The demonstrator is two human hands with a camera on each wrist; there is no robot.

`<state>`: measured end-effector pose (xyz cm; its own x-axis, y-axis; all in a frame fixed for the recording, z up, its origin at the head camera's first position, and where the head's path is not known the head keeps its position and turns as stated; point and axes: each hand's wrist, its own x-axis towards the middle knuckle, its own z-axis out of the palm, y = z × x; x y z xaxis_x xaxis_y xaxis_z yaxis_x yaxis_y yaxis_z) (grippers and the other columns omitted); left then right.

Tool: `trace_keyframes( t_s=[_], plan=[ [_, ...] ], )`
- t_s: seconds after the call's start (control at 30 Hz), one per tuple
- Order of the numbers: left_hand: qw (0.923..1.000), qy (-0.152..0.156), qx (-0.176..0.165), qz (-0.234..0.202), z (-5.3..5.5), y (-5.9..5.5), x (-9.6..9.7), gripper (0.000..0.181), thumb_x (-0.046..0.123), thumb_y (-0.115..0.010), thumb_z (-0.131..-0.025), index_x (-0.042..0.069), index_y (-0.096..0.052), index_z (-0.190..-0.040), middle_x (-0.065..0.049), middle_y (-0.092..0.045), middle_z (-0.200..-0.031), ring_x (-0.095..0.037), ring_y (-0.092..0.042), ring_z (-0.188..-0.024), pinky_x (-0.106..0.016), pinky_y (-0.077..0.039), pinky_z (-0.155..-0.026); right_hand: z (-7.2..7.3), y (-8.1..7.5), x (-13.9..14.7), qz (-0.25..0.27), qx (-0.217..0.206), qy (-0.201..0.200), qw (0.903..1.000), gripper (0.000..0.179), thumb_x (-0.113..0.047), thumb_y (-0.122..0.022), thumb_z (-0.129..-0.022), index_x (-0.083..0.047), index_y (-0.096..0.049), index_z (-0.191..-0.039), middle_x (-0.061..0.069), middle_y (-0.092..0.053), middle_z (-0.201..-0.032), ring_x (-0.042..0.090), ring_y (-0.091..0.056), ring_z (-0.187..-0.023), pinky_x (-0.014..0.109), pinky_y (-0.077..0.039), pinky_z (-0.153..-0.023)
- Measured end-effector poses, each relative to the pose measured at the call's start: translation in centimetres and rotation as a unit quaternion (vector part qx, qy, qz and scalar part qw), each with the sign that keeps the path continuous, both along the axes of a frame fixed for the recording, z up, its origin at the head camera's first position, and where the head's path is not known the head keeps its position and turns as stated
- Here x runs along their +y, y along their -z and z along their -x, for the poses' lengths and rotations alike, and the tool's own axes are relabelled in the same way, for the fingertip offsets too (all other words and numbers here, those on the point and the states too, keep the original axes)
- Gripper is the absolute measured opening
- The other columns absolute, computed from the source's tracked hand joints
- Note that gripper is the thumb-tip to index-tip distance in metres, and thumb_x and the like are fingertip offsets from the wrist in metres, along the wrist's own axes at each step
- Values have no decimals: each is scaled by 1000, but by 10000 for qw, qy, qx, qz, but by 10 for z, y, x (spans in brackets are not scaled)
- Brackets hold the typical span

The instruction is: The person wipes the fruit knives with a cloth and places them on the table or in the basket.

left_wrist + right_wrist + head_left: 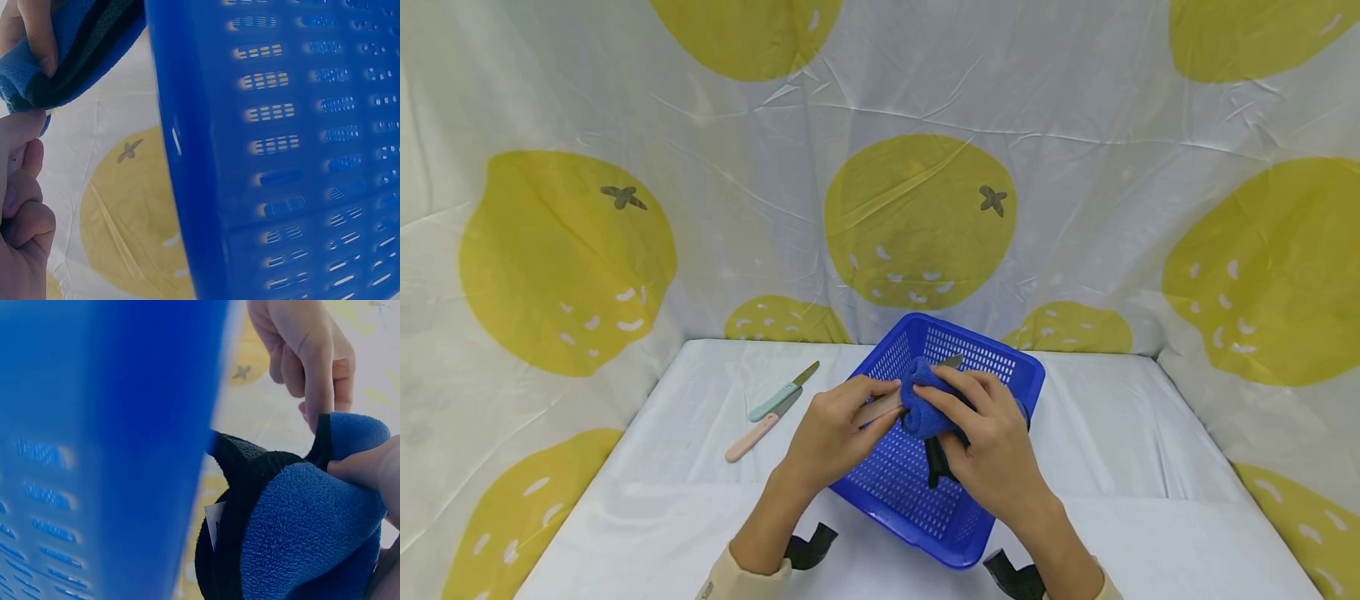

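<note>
Above the blue basket [898, 527], my left hand [835, 429] grips the pale handle of a knife [877, 407]. My right hand [996, 442] holds a blue cloth with black edging [923, 419], folded round the blade. The blade's tip shows beyond the cloth on the far side. In the right wrist view, the thumb presses into the fuzzy cloth [300, 531], and a small white tag hangs at its dark border. The left wrist view shows curled left fingers [28, 212] just below the cloth; most of the blade is hidden.
Left of the basket, a knife with a mint-green handle [775, 402] and another with a pink handle [754, 437] lie close together on the white tablecloth [655, 508]. A lemon-patterned curtain [917, 100] hangs behind and at both sides.
</note>
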<state>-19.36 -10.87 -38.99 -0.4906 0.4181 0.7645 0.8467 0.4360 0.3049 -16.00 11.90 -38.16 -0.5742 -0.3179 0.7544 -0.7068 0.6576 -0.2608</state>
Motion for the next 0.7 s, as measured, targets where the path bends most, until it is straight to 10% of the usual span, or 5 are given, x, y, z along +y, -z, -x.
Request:
trace_keyframes(
  t_s=[0.7],
  plan=[
    [10000, 42, -43, -39, -2, 1, 2, 32, 8, -84, -85, 5, -70, -114, -8, -77, -108, -16, -76, -87, -18, -60, -70, 13, -1, 25, 372, -48, 426, 9984, 48, 4, -77, -83, -18, -75, -125, 10, -64, -139, 35, -56, -123, 59, -53, -98]
  ],
)
